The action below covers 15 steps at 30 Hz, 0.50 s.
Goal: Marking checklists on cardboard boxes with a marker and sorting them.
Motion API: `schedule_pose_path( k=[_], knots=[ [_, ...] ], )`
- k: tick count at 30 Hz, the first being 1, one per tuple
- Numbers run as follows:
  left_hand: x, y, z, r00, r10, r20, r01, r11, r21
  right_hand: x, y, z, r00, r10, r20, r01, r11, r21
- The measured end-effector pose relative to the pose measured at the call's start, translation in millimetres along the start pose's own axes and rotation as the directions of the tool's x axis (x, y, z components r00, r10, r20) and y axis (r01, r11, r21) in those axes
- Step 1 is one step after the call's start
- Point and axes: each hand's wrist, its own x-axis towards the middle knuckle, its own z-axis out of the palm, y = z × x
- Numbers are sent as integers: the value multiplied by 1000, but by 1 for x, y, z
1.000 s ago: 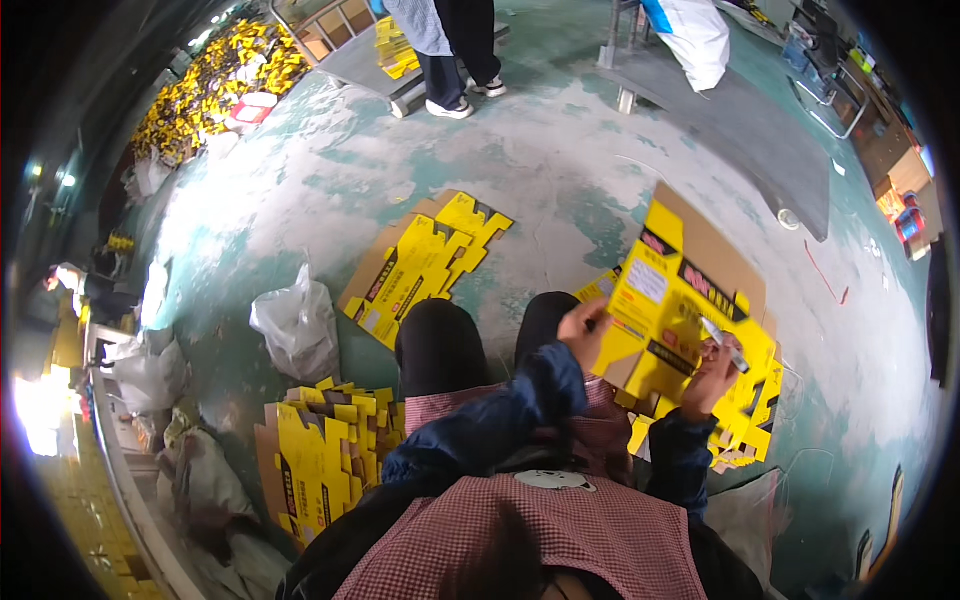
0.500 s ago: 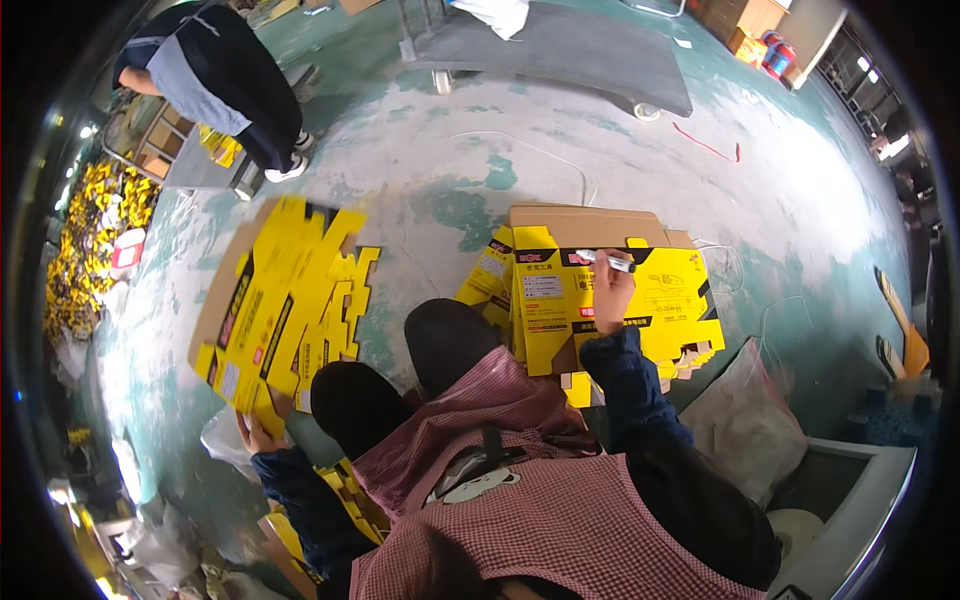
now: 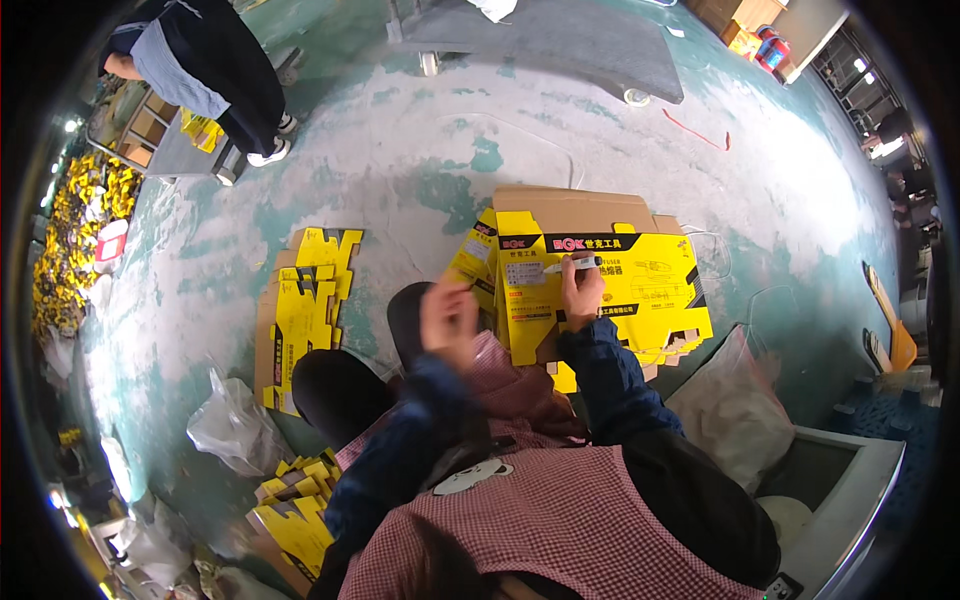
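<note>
A stack of flattened yellow cardboard boxes (image 3: 640, 300) lies on the floor in front of me at the right, brown flaps showing at its far edge. My right hand (image 3: 582, 293) is over the top box, closed on a white marker pen (image 3: 576, 265) with a dark end. The pen's tip points left, close to a white label (image 3: 524, 273) printed on the box; whether it touches I cannot tell. My left hand (image 3: 448, 320), smeared by motion, is raised left of the stack, above my knees. A second pile of flattened boxes (image 3: 302, 325) lies at the left.
More yellow cardboard pieces (image 3: 295, 520) are at lower left, near a clear plastic bag (image 3: 236, 425). A whitish sack (image 3: 735, 400) and a grey bin (image 3: 850, 500) stand at right. A flat cart (image 3: 560, 45) is ahead; another person (image 3: 200, 80) bends over at far left.
My left hand has let go of the large flattened box at the left and swung right toward the stack. My right hand has shifted down and left with the marker pen.
</note>
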Motion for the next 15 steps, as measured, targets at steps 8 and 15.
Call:
schedule_pose_path(
  k=[8, 15],
  knots=[
    [-18, -34, 56, 966, 75, 247, -154, 934, 321, 2, 4, -4, 1000, -10, -28, 10, 1000, -10],
    [-16, -49, 60, 946, 16, 323, -186, 845, 502, 5, 7, -3, 993, -3, -120, 7, 999, 38]
  ],
)
